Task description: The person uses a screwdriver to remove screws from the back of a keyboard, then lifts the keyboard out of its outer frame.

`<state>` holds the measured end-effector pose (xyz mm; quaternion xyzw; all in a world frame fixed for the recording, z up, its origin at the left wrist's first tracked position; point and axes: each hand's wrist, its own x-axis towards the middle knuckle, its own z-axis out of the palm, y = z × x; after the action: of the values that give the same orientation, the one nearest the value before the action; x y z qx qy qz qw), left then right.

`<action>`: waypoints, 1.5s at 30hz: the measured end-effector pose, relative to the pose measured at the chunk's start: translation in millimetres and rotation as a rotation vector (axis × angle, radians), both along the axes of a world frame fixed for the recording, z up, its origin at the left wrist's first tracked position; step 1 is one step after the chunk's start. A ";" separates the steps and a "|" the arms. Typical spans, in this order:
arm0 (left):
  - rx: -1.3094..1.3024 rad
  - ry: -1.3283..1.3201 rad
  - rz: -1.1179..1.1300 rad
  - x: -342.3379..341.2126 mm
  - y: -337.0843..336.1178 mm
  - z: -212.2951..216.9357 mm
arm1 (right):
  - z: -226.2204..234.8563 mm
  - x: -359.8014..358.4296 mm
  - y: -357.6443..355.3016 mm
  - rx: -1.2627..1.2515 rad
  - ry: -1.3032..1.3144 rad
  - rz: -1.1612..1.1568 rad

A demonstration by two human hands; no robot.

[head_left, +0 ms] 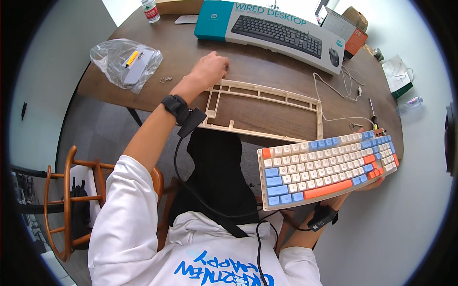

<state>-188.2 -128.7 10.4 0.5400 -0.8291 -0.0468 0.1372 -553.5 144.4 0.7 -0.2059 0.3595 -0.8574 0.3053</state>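
My right hand (373,184) grips a keyboard (329,167) near its right end, mostly hidden beneath it. The keyboard has cream, blue and orange keycaps and is held tilted over the table's front right edge. On the table, left of it, lies an empty cream plastic keyboard frame (267,131) with open sections. My left hand (210,69) hovers just beyond the frame's far left corner, its fingers curled in. A small dark spot shows at the fingers; what they hold, if anything, cannot be made out. Left of that hand lie several small screws (165,79).
A long keyboard box (272,35) stands across the table's back. A clear plastic bag (121,62) with a yellow-handled cutter lies at the left. A screwdriver (373,114) and a pale cable (334,90) lie at the right. A wooden chair (71,200) stands at lower left.
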 end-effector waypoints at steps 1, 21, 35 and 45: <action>0.039 -0.018 -0.019 -0.2 -1.8 -2.5 | -1.9 -0.3 -0.6 0.001 0.000 -0.002; 0.672 0.728 0.086 65.9 180.4 67.0 | 2.2 3.3 -4.1 0.028 -0.068 -0.005; 1.164 1.322 -0.117 -53.4 271.9 47.7 | 7.3 -12.1 -1.0 0.027 -0.099 0.017; 0.875 1.644 0.098 -20.2 239.6 52.1 | 19.4 -4.7 20.2 -0.304 -0.234 0.606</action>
<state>-208.4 110.8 62.6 0.3754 -0.3564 -0.7168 0.4672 -558.2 164.6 20.2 -0.2465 0.1130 -0.7893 0.5509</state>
